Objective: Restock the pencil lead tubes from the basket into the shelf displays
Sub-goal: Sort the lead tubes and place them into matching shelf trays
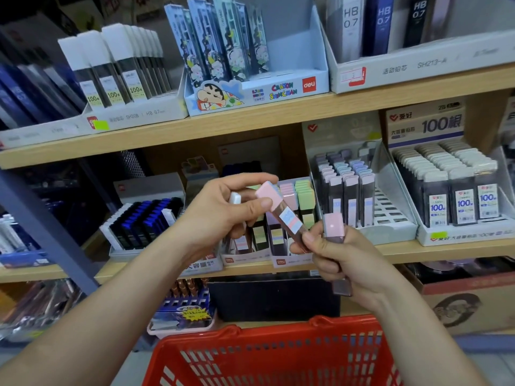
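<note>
**Sorting pink tubes by hand before slotting them into the pastel display**

The person is standing over the red basket [250,337] and is holding three pencil lead tubes up in front of the middle shelf [446,250]. The left hand [220,215] is pinching the slanted pink-capped tube [281,215] near its cap between thumb and fingers, and a white-capped tube [235,197] is tucked in the same hand behind it. The right hand [351,260] is curling round the upright pink-capped tube [333,225], while its thumb and forefinger are meeting the lower end of the slanted one. So that tube looks to be passing between the two hands.

To do this step well, one hand should be taking the slanted tube fully before the other lets go, since a two-tube grip is making each hold weaker. The pink caps are matching the pink column in the pastel display [302,195] just behind the hands, so that is probably where both belong. Each tube should be going in cap up and label outward, like its neighbours, and sliding straight down so it is not knocking the green column beside it. The white-capped tube seems to belong elsewhere and is better set aside first. Whether the pink column has a free slot is hidden by the hands.
</note>
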Motion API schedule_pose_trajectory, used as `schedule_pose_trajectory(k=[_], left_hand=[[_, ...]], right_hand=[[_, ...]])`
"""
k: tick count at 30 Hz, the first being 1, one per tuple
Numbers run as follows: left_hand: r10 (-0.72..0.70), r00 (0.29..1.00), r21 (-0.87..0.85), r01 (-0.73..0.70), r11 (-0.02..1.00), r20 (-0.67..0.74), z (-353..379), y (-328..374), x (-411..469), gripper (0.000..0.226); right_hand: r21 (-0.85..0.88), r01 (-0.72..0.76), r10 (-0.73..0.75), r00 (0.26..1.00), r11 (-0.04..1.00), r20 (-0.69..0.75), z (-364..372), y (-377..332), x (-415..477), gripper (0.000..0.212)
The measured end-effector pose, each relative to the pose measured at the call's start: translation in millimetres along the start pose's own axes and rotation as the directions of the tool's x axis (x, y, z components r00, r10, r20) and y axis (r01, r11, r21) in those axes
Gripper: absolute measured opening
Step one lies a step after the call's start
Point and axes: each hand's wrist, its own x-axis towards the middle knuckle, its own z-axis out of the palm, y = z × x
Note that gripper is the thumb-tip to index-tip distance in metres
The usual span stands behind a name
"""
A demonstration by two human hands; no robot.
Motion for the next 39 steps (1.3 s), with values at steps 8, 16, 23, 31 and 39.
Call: schedule_pose_trajectory(k=[8,16,23,31,39], left_hand=[[0.196,0.930,0.398,-0.061,0.916,-0.309,13,2,17,0.017],[0.236,0.962,0.769,-0.047,0.638,-0.136,36,-9,39,0.025],[0.266,0.961,0.889,-0.057,0.455,-0.074,45,-19,43,0.022],[0.350,0.937,0.963,-0.097,0.251,0.003,50,-26,55,0.018],[0.387,0.922,0.953,-0.113,0.280,-0.005,45,-32,52,0.009]], right_hand=[[-0.073,-0.012,-0.009,0.962,0.997,-0.273,-16,-11,4,0.030],[0.161,0.066,-0.025,0.970,0.985,-0.243,-28,-22,-1,0.034],[0.150,0.056,-0.021,0.974,0.987,-0.226,-30,-22,-3,0.029],[0.036,0.137,-0.119,0.942,0.990,-0.314,-24,-12,0,0.029],[-0.025,0.106,-0.109,0.979,0.994,-0.170,-28,-10,3,0.024]])
